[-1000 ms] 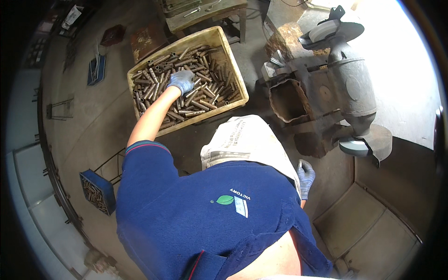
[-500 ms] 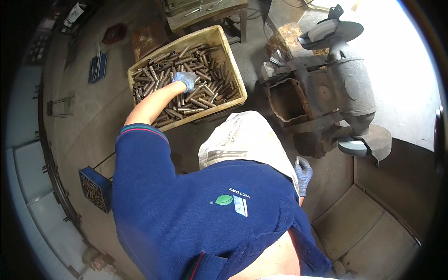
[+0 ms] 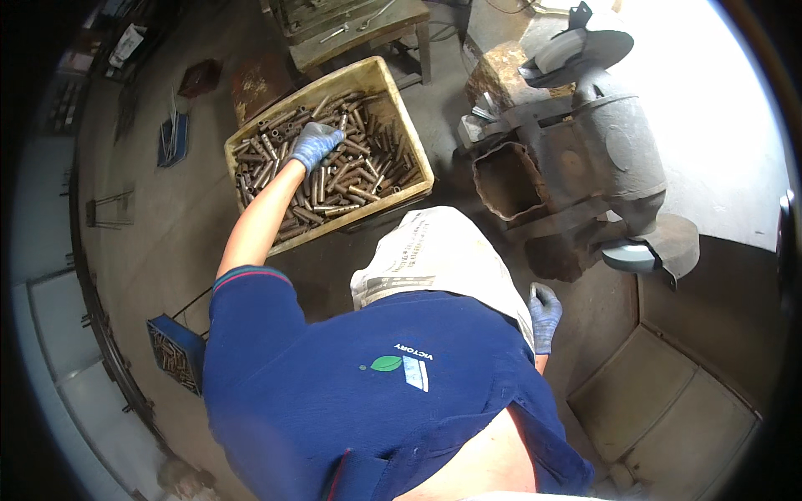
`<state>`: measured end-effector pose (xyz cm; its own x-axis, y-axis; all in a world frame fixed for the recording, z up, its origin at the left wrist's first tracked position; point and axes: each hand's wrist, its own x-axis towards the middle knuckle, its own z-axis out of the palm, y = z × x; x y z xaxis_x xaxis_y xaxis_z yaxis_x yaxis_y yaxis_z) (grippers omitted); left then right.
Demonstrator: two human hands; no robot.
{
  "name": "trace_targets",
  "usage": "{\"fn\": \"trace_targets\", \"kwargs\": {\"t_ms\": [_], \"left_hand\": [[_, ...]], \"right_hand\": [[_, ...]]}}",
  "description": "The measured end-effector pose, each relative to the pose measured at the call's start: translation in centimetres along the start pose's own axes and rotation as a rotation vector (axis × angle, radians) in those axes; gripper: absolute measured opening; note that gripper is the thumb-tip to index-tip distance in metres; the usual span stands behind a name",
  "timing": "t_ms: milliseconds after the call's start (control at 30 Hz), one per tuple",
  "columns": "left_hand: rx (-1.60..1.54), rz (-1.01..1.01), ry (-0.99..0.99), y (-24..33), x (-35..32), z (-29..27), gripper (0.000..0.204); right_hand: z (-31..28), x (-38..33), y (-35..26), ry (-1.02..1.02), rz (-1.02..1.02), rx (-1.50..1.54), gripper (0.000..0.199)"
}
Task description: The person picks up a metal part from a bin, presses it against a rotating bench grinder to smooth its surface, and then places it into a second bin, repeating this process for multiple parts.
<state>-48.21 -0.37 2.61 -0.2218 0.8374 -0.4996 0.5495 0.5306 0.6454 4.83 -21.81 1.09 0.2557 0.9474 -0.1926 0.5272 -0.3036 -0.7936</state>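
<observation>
My left hand (image 3: 317, 144), in a blue-and-grey knit glove, reaches into a pale yellow plastic bin (image 3: 428, 179) heaped with short brown metal tubes (image 3: 334, 182). Its fingers are closed around a metal tube (image 3: 342, 122) whose end pokes out by the fingertips. Down beside my white apron (image 3: 443, 255), my right hand (image 3: 545, 317) hangs in a matching glove. Those fingers are curled in, and whatever they may hold is hidden.
A bench grinder (image 3: 618, 154) on a rusty stand is at the right, with one wheel far and one near. Behind the bin stands a worktable (image 3: 351, 37) with tools. Blue containers (image 3: 173, 138) stand on the floor at left; another blue box (image 3: 175, 355) holds small parts.
My left hand has shifted slightly left and farther into the bin, and its fingers have closed on a tube. The view has tilted a little; my right hand stays by the apron.
</observation>
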Motion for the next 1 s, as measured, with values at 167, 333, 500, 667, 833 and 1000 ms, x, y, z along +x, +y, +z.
{"fn": "trace_targets", "kwargs": {"t_ms": [167,333,500,667,833,1000], "left_hand": [[-0.431,0.412,-0.335,7.0,-3.1,5.9,0.028],[-0.411,0.455,-0.936,16.6,-8.6,13.9,0.039],[-0.262,0.447,-1.144,21.5,-11.7,18.5,0.037],[-0.226,0.551,-1.288,23.0,-12.2,22.5,0.037],[-0.181,0.496,-1.341,24.5,-12.4,24.9,0.033],[-0.258,0.398,-1.231,26.1,-12.4,26.3,0.028]], "right_hand": [[-0.1,3.1,-8.9,-0.002,-0.316,0.078,0.017],[-0.6,5.6,-17.3,-0.007,-0.520,0.100,0.021],[-0.5,5.2,-14.7,0.051,-0.457,0.419,0.019],[-2.2,2.6,-13.7,0.337,-0.491,0.129,0.013],[-2.5,2.0,-10.6,0.366,-0.319,0.465,0.010],[-3.8,1.0,-8.6,0.609,-0.289,0.415,0.013]]}}
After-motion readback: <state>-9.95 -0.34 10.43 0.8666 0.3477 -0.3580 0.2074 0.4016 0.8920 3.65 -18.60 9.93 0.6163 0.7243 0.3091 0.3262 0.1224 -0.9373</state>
